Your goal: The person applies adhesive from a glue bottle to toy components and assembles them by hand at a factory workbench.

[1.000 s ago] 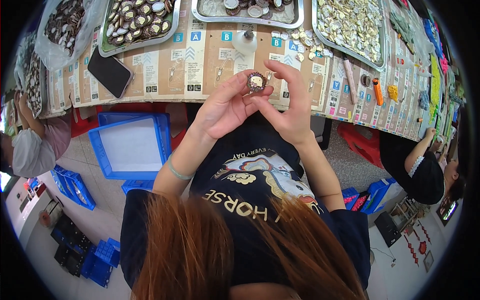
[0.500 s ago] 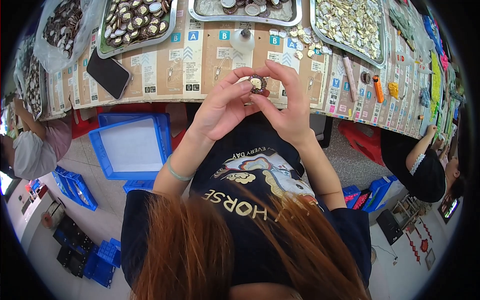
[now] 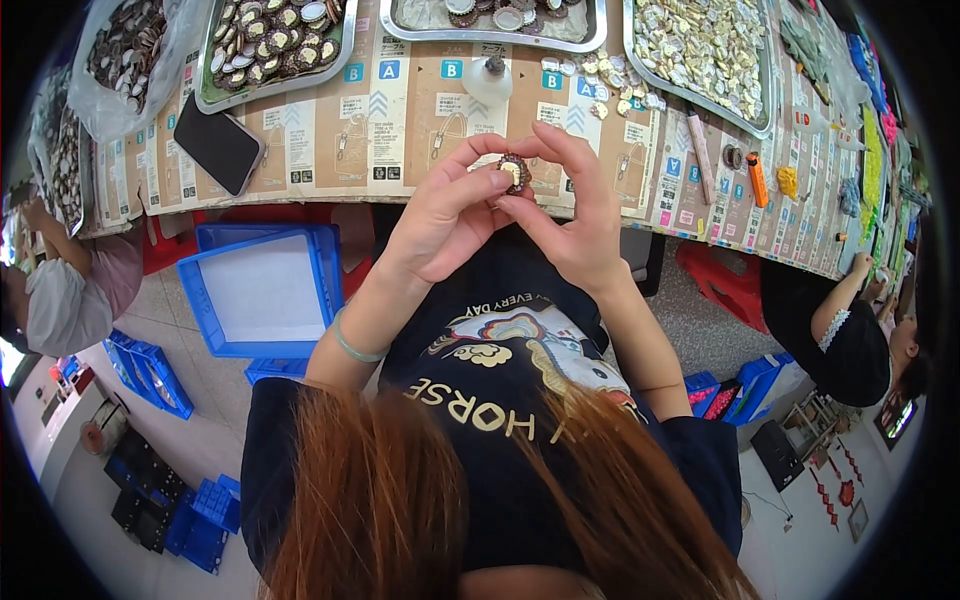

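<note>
A long table covered in tan printed card (image 3: 320,186) is carrying shallow silver metal trays (image 3: 495,39), probably set for easy reach. Over its near edge, the bare right hand (image 3: 572,205) is curving close, its grip unclear, while the bare left hand (image 3: 445,208) is pinching a small round dark-rimmed, cream-centred ornament (image 3: 516,176), seemingly keeping its face visible.
</note>
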Demonstrator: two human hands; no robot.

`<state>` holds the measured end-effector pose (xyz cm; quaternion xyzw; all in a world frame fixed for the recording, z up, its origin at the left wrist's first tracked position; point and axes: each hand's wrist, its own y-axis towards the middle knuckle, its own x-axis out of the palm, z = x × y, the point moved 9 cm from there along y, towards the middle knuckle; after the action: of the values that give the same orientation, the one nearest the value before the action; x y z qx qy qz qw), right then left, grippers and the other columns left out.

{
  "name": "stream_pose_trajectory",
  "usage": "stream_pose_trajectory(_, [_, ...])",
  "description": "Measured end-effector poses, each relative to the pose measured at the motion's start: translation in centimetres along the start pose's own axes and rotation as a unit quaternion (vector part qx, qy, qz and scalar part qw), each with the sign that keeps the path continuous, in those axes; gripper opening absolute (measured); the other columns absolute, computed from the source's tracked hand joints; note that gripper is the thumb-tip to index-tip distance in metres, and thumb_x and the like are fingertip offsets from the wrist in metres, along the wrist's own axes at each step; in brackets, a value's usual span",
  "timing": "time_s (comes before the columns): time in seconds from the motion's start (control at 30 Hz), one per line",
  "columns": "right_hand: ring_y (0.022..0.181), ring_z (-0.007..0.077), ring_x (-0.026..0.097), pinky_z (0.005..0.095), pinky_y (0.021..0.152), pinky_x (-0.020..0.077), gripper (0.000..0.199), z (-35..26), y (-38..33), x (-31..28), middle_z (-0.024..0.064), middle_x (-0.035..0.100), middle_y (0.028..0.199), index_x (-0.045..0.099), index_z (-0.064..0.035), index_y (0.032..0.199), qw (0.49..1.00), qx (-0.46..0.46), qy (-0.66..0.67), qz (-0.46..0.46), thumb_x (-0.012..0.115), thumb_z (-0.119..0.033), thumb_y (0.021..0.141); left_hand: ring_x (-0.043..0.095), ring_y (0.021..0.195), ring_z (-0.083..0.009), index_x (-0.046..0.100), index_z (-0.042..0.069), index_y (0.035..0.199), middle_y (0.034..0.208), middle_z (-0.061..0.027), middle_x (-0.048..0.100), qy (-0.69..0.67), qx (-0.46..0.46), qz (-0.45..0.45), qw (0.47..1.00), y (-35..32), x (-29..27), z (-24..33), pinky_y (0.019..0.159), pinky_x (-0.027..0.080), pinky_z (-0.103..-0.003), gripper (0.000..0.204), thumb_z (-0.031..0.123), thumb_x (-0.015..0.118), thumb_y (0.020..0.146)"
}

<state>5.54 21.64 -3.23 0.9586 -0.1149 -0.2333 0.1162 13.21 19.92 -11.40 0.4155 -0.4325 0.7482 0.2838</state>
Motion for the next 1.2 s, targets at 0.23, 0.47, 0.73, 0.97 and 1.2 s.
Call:
stream_pose_trajectory(0.23, [0.089,0.019,0.054,0.03,0.08,0.0413,0.058,-0.4,0.2,0.0,0.0105,0.056,0.095,0.041,-0.0032,0.115,1.0,-0.016,-0.006,0.0,0.067,-0.001,0.063,0.053,0.081,-0.0147,0.042,0.004,0.102,0.085,-0.0072,0.054,-0.006,-0.004,-0.002,1.0,0.0,0.0,-0.1,0.074,0.044,-0.028,0.026,0.003,0.051,0.078])
stream_pose_trajectory(0.47, [0.087,0.0186,0.054,0.0296,0.079,0.0418,0.058,-0.3,0.1,-0.1,0.0104,0.056,0.095,0.041,-0.003,0.115,1.0,0.003,-0.011,-0.001,0.068,-0.003,0.064,0.053,0.08,-0.0142,0.042,0.005,0.101,0.085,-0.0072,0.053,-0.023,-0.022,0.005,0.999,-0.1,0.0,-0.3,0.073,0.045,-0.028,0.024,0.004,0.051,0.079])
stream_pose_trajectory(0.73, [0.086,0.0207,0.055,0.0308,0.077,0.0422,0.054,1.5,-0.2,0.1,0.0114,0.056,0.094,0.043,-0.0019,0.113,0.993,0.081,0.092,0.003,0.067,-0.006,0.065,0.054,0.08,-0.0153,0.042,0.005,0.1,0.085,-0.0078,0.054,-0.006,-0.021,0.023,1.0,-0.5,0.4,0.1,0.072,0.045,-0.028,0.024,0.005,0.051,0.078])
stream_pose_trajectory(0.97, [0.089,0.0177,0.055,0.0291,0.079,0.0419,0.052,1.9,-0.4,0.6,0.0106,0.057,0.096,0.043,-0.0024,0.113,0.981,0.111,0.161,-0.019,0.066,-0.006,0.066,0.055,0.081,-0.017,0.039,0.005,0.1,0.088,-0.0091,0.054,0.025,0.007,0.04,0.999,-0.6,0.3,0.7,0.073,0.046,-0.029,0.027,0.001,0.052,0.077])
stream_pose_trajectory(1.2, [0.089,0.0181,0.054,0.0291,0.077,0.0425,0.054,1.1,-0.1,0.4,0.0094,0.057,0.096,0.043,-0.0045,0.114,0.989,0.067,0.128,-0.024,0.067,-0.003,0.064,0.055,0.081,-0.0171,0.036,0.004,0.099,0.091,-0.0101,0.053,0.149,0.111,0.061,0.981,-1.4,1.3,2.4,0.073,0.045,-0.027,0.027,-0.001,0.051,0.077])
